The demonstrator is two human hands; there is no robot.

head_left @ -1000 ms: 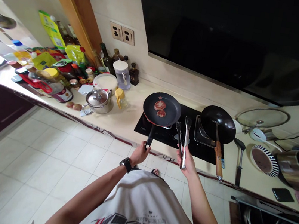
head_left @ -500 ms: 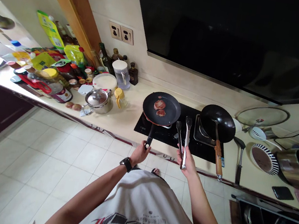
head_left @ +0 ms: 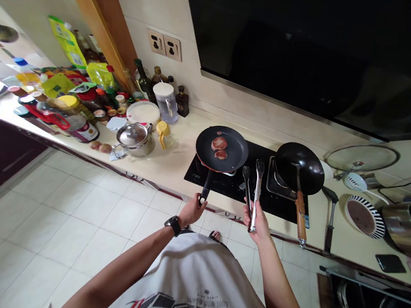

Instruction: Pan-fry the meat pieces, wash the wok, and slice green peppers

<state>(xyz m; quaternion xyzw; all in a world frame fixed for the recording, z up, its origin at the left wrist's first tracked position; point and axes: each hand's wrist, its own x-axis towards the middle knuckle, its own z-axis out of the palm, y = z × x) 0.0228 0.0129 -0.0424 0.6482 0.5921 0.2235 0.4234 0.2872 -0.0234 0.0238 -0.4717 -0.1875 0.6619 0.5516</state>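
Observation:
My left hand (head_left: pixel 192 210) is closed round the black handle of a frying pan (head_left: pixel 205 154), which sits on the left burner of the black stove (head_left: pixel 202 175). In the pan lie two larger browned pieces of meat (head_left: pixel 219 144) and one tiny bit near the far rim. A pair of metal tongs (head_left: pixel 257 183) is in my right hand (head_left: pixel 257 222), its jaws spread and pointing away from me, right of the pan and above the stove's front. On the right burner rests a black wok (head_left: pixel 295 163) with a wooden handle and a utensil inside.
A steel pot (head_left: pixel 139 141), a water jug (head_left: pixel 166 103) and crowded bottles stand on the left. Right of the wok are a spatula (head_left: pixel 331 215), a striped bowl (head_left: pixel 359 215), a phone (head_left: pixel 390 263) and a large pot (head_left: pixel 408 228). A black range hood (head_left: pixel 285 47) overhangs the stove.
The view has shifted very slightly. Both hands, the pan, the meat and the tongs stay practically where they were.

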